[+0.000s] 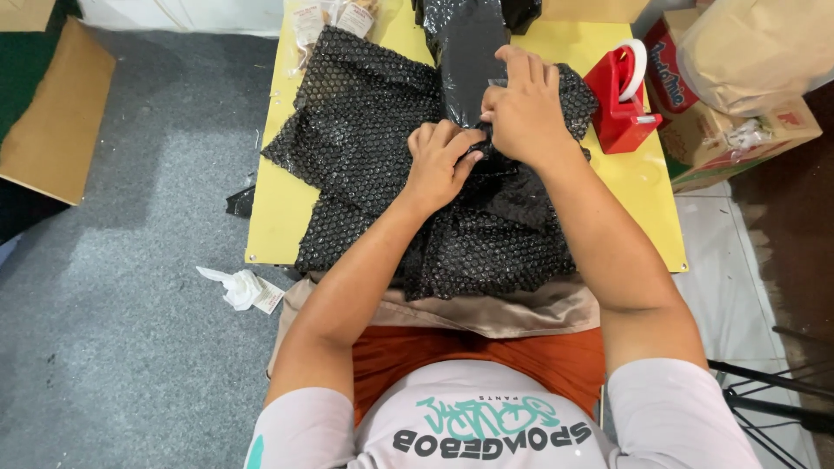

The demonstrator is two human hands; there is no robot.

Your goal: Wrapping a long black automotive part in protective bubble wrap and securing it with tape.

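Note:
Black bubble wrap [365,122] lies spread in sheets over a small yellow table [274,208]. In the middle stands a bundle wrapped in glossy black plastic [469,52]. My left hand [441,161] is clenched on a fold of the bubble wrap at the bundle's near end. My right hand [526,104] presses on the bundle's right side, fingers curled over the wrap, touching the left hand.
A red tape dispenser [621,95] stands on the table's right edge. Cardboard boxes [738,130] and a brown paper bag [756,48] sit to the right. Small packets [334,17] lie at the table's far end. Crumpled paper [243,288] and flat cardboard [56,113] lie on the grey floor.

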